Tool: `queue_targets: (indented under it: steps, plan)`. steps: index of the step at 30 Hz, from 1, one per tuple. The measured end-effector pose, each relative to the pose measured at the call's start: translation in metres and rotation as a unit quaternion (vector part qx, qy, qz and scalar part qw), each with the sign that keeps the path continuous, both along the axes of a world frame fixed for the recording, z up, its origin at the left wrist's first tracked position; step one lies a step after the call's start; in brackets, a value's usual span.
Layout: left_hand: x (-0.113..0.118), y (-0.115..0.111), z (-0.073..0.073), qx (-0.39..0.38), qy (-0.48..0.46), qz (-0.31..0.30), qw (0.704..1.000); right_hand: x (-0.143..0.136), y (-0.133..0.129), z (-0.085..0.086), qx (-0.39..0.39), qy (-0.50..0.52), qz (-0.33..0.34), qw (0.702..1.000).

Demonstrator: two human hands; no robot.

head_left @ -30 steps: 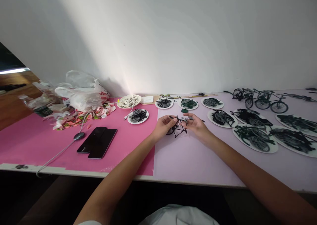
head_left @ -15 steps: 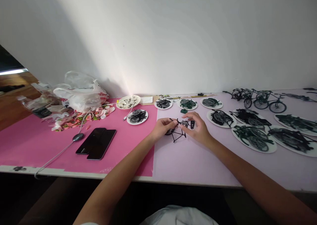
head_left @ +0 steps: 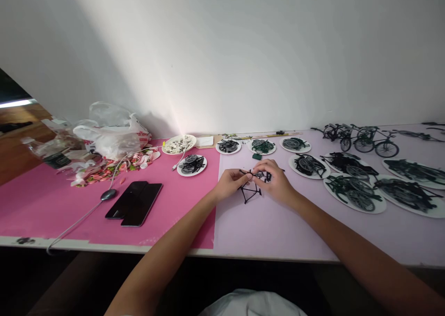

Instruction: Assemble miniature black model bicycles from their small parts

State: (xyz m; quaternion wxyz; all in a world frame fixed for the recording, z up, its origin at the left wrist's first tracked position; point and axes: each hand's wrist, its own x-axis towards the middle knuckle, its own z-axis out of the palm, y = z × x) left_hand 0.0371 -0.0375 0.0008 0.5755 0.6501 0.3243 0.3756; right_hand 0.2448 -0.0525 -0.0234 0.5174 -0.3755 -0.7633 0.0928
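Above the lilac part of the table, a small black toy bicycle frame (head_left: 251, 196) is between my hands. My left hand (head_left: 231, 184) is closed, with thumb and index finger pinching the frame's upper end. My right hand (head_left: 274, 180) is closed from the other side, its fingertips meeting the left ones at the same spot. Dark thin parts show beneath and beyond the right fingers; the exact joint is hidden by the fingertips. Just behind the hands lies a small dark green block (head_left: 257, 156).
Plates of dark bicycle parts, such as this plate (head_left: 309, 166), line the back and right. Assembled toy bicycles (head_left: 373, 141) stand at the back right. To the left are phones (head_left: 141, 204), a mouse-like cabled object (head_left: 108, 194), a plastic bag (head_left: 116, 135) and a bowl of pale pieces (head_left: 180, 144).
My right fingers have moved left and closed in on the frame beside the left fingertips. The wheel seen near my left hand is now out of sight. The camera view has shifted slightly.
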Motion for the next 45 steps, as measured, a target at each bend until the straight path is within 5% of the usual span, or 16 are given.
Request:
queue_targets:
  steps: [19, 23, 29, 33, 38, 42, 45]
  plan:
    - [-0.018, 0.019, 0.008, 0.076, -0.006, 0.163, 0.984, 0.009, 0.010, -0.003, -0.057, 0.075, -0.098, 0.991]
    - [-0.031, 0.032, 0.016, 0.154, 0.032, 0.236, 0.959, 0.014, 0.013, -0.007, -0.076, 0.025, -0.090, 0.993]
    - [-0.042, 0.053, 0.025, 0.294, 0.137, 0.259, 0.910, 0.016, 0.032, -0.014, -0.076, -0.095, -0.102, 0.987]
    - [-0.045, 0.066, 0.027, 0.421, 0.228, 0.272, 0.835, 0.008, 0.041, -0.013, -0.050, -0.187, -0.103, 0.976]
    - [-0.051, 0.072, 0.014, 0.561, 0.283, 0.222, 0.746, 0.003, 0.046, -0.013, 0.026, -0.268, -0.095, 0.958]
    - [-0.058, 0.067, -0.011, 0.583, 0.303, 0.138, 0.741, 0.005, 0.049, -0.023, 0.037, -0.241, -0.105, 0.964]
    - [-0.062, 0.060, -0.026, 0.568, 0.301, 0.146, 0.752, 0.009, 0.048, -0.029, 0.019, -0.222, -0.100, 0.970]
